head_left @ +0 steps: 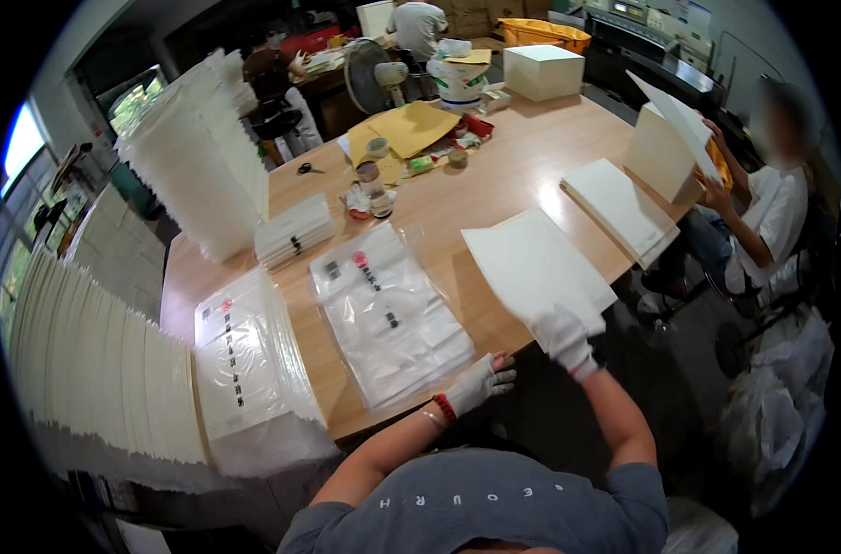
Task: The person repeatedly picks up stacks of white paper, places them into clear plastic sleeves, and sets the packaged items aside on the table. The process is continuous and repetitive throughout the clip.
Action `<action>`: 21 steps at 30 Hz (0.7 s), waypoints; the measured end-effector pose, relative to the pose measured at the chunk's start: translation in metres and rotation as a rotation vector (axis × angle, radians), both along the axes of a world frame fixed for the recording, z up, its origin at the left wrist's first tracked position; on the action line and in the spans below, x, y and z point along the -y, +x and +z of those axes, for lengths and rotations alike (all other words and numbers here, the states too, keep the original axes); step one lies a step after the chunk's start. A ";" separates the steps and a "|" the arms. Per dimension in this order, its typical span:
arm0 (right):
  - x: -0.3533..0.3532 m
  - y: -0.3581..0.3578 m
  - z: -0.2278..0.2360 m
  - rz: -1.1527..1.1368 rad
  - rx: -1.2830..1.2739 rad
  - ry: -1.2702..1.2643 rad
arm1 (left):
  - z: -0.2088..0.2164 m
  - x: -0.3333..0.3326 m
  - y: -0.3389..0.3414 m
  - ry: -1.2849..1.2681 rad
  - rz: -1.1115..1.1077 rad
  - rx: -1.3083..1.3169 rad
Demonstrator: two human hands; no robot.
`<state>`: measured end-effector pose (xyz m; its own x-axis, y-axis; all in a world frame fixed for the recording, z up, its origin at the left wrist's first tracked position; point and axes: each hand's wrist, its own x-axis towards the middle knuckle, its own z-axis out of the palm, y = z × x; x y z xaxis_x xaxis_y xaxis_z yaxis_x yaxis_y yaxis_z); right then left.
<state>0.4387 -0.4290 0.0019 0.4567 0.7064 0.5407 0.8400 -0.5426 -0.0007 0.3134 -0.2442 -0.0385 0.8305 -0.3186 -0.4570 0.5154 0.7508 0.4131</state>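
My right hand (pixel 564 342), in a white glove, grips the near edge of a thin stack of white paper sheets (pixel 536 258). Motion blurs its fingers, and part of the stack reaches past the table edge. My left hand (pixel 479 385), in a white glove with bare fingertips, is open by the table's front edge, holding nothing. Just beyond it lies a pile of clear printed plastic bags (pixel 393 323). Left of that pile is a stack of bagged white paper (pixel 245 360).
Tall white paper stacks (pixel 194 157) rise at the left. Folded white bundles (pixel 296 229), plastic cups (pixel 372 175), scissors (pixel 308 169) and yellow paper (pixel 407 129) lie on the table (pixel 522 138). At right, a seated person (pixel 762 212) handles white sheets beside another paper stack (pixel 619 208).
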 end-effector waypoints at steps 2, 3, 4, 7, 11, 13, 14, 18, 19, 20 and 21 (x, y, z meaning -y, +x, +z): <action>-0.012 -0.060 0.027 0.127 0.113 -0.202 | -0.018 -0.010 0.003 -0.288 0.042 0.020; -0.024 -0.087 0.065 0.248 -0.351 -0.286 | 0.000 -0.011 0.000 -0.011 0.042 -0.103; -0.014 -0.088 0.050 0.479 -0.713 -0.125 | 0.022 -0.010 -0.002 0.260 0.016 -0.227; 0.045 -0.057 -0.017 0.039 -0.978 0.563 | -0.003 -0.039 -0.026 0.626 -0.169 0.129; 0.042 -0.067 -0.071 -0.088 -2.011 1.216 | 0.120 -0.025 -0.035 1.371 -0.652 0.221; -0.034 -0.105 -0.039 0.014 -1.712 1.169 | 0.006 0.010 -0.058 1.927 -0.326 0.521; -0.057 -0.117 -0.044 -0.013 -1.470 1.147 | -0.006 0.023 -0.067 2.262 -0.230 0.627; -0.066 -0.107 -0.035 -0.191 -1.190 0.779 | 0.071 -0.019 -0.054 1.958 -0.401 0.765; -0.065 -0.111 -0.020 -0.147 -1.024 0.755 | 0.031 -0.045 -0.058 1.899 0.028 1.001; -0.059 -0.115 -0.001 -0.047 -0.953 0.740 | 0.092 -0.062 -0.055 2.048 0.278 0.927; -0.048 -0.117 0.004 0.047 -0.991 0.668 | 0.094 -0.086 -0.054 2.135 0.453 0.770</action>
